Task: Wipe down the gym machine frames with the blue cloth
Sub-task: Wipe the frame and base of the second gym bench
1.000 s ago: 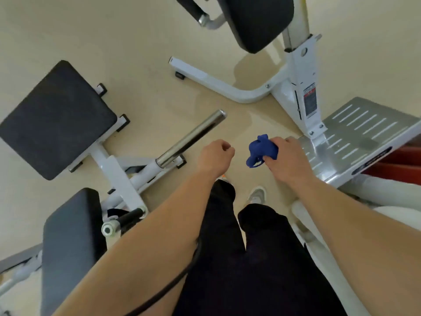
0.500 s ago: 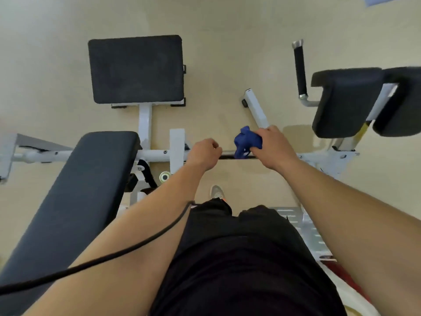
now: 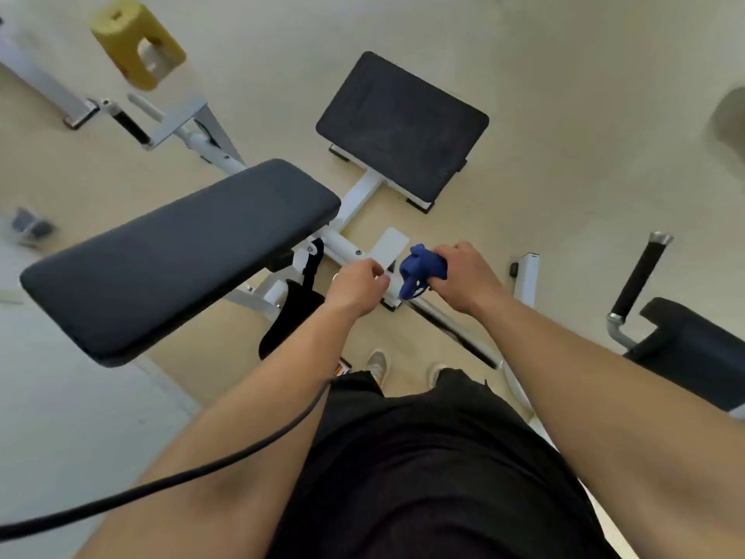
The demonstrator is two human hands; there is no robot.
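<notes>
Right hand at centre frame has its fingers curled tight round the bunched blue cloth, which pokes out to the left of the fist, held over the white frame; whether it touches the metal, I can't tell. Just left of it, the left hand is balled into a fist with nothing in it. A square pad sits at upper middle, a long pad stretches across the left, a yellow block shows blurred at upper left, and a black handle stands at right.
</notes>
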